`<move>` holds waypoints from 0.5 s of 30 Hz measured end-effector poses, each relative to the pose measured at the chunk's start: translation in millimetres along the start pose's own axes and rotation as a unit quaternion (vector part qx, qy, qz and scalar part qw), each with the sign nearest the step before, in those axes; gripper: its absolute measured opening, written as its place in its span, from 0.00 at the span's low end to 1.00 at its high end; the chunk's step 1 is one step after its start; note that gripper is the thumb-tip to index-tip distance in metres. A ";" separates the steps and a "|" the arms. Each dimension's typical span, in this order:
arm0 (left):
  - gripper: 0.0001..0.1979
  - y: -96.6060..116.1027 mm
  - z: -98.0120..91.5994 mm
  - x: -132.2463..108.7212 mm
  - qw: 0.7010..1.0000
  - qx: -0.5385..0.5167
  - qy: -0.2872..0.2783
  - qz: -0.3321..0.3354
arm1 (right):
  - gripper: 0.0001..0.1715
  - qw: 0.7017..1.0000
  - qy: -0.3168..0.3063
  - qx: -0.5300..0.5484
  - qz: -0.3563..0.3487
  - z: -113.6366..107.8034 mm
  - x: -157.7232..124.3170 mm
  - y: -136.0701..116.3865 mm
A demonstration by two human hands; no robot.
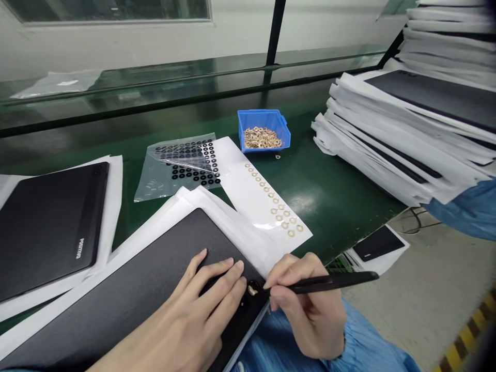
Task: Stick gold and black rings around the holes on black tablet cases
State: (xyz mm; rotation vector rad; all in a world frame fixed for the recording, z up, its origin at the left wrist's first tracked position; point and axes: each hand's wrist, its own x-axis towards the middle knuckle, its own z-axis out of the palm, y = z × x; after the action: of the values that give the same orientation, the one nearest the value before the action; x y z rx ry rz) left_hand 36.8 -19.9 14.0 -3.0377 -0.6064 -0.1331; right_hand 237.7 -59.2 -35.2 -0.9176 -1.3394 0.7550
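My left hand (194,305) lies on a black tablet back cover (116,279), fingers stretched out and pressing flat near its right end. In my right hand (310,305) is a pair of slim black tweezers (329,282), gripped between thumb and fingers. The tip is beside a small gold ring (253,289) at the round camera opening close to the cover's corner. Whether the tip touches the ring, I cannot tell. White wrapping sheets (197,199) lie under the cover. Beyond it, a white backing sheet (248,204) carries rows of gold rings (275,201).
A blue bin (284,135) of small gold rings stands behind the sheet. Black rings on a clear plastic bag (149,181) lie left of it. Another tablet cover (50,217) is at left. Stacked wrapped covers (356,124) rise at right, near the green table's (329,206) edge.
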 end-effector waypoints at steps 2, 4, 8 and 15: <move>0.29 0.8 -2.6 2.0 1.000 -0.009 -0.012 -0.011 | 0.06 0.999 -0.020 0.028 0.012 0.9 -2.8 -3.7; 0.28 1.3 -4.6 3.5 0.999 -0.022 -0.019 -0.015 | 0.03 0.997 -0.038 0.058 0.022 -3.7 0.1 -9.4; 0.30 -0.9 -4.2 3.8 0.999 -0.047 -0.007 -0.012 | 0.06 0.999 -0.027 -0.042 -0.021 -33.5 47.5 -16.0; 0.30 0.4 -1.8 8.9 0.989 -0.114 0.069 -0.058 | 0.05 0.962 0.005 -0.255 -0.094 -80.4 228.3 34.1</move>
State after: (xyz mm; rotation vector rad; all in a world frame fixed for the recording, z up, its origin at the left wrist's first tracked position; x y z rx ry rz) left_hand 45.0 -16.9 16.6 -3.1712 -0.8085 -0.4420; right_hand 342.8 147.9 41.4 -1.1689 -1.6214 0.2552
